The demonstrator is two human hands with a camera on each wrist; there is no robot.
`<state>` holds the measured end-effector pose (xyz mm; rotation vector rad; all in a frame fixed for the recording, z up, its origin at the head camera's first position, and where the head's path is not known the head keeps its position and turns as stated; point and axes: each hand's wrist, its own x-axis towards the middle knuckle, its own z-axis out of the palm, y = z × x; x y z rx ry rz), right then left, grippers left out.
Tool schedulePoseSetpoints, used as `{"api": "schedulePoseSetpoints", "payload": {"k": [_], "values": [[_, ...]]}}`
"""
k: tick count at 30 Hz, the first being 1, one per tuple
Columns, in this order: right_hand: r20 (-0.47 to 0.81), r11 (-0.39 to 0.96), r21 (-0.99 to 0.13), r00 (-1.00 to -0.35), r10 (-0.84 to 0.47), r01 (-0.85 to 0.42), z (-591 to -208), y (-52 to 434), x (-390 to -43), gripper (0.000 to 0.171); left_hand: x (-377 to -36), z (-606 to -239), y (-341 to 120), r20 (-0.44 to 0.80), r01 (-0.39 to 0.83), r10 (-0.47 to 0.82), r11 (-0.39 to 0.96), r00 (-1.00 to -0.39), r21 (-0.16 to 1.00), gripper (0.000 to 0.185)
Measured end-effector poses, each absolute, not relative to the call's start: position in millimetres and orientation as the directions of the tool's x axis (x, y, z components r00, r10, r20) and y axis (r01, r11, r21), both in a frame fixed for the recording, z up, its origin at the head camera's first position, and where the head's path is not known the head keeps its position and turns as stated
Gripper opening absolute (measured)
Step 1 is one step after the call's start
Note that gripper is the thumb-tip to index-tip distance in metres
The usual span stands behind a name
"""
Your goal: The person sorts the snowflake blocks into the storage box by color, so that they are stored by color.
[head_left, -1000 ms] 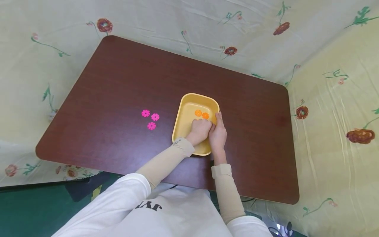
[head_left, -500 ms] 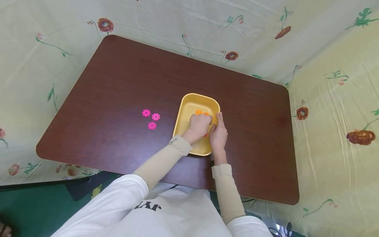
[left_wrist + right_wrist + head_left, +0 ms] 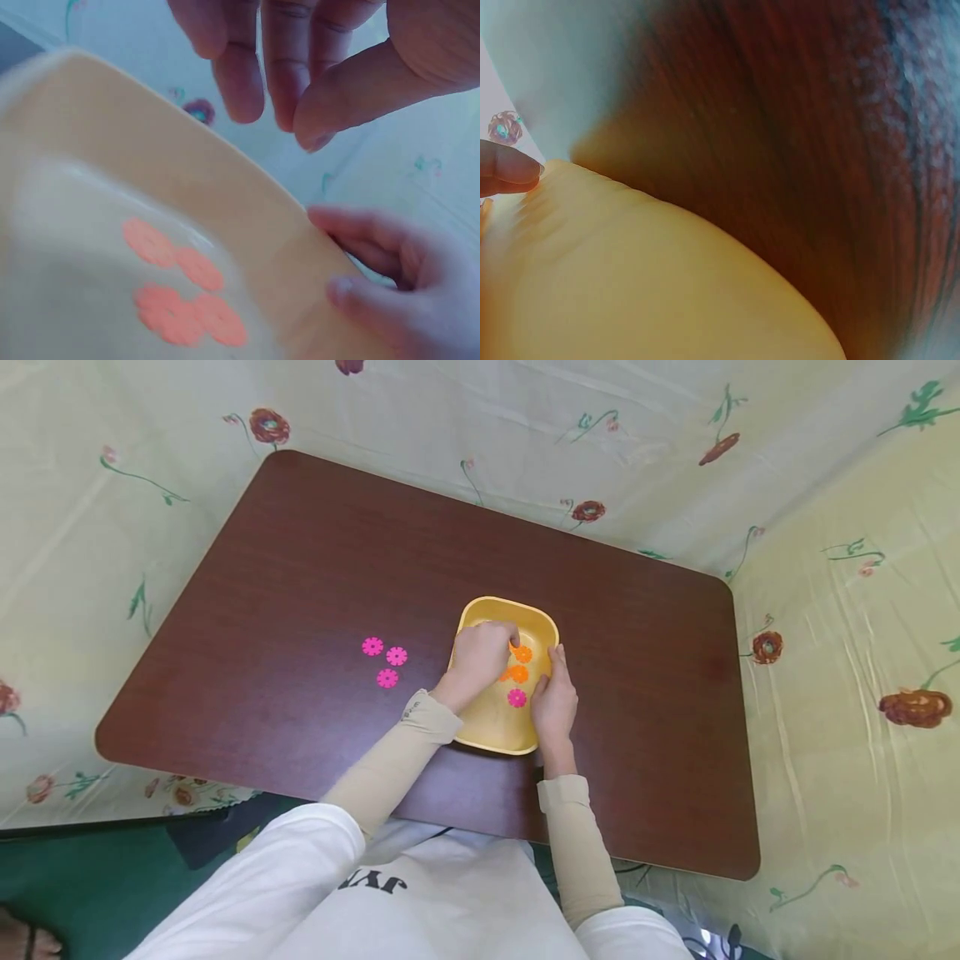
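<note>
A yellow tray (image 3: pixel 491 727) sits on the dark brown table (image 3: pixel 300 568). My left hand (image 3: pixel 487 647) hovers inside the tray over its far end, fingers pointing down. In the left wrist view the left hand (image 3: pixel 281 124) has thumb and fingertips close together with nothing between them. Below lie several orange flower discs (image 3: pixel 519 664) (image 3: pixel 184 289) and one pink disc (image 3: pixel 517 697). My right hand (image 3: pixel 553 692) (image 3: pixel 390 277) grips the tray's right rim, thumb inside. A right fingertip (image 3: pixel 506 171) shows above the tray's outer wall (image 3: pixel 630 285).
Three pink flower discs (image 3: pixel 386 658) lie on the table left of the tray. The table (image 3: pixel 795 135) is ringed by pale floral cloth (image 3: pixel 825 652) at the back, left and right. Its near edge runs just below the tray.
My left hand has moved from the tray's near half to its far end and uncurled from a fist. More orange discs and a pink one now lie uncovered. The right hand stayed put.
</note>
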<state>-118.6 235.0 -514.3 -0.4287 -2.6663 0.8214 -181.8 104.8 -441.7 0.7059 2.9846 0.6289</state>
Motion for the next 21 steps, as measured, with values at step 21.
{"api": "schedulePoseSetpoints", "payload": {"k": [21], "values": [[0.153, 0.769, -0.608, -0.92, 0.36, 0.199, -503.6, 241.1, -102.4, 0.046, -178.7, -455.6, 33.2, 0.036, 0.184, 0.188, 0.876, -0.982, 0.447, 0.011]]}}
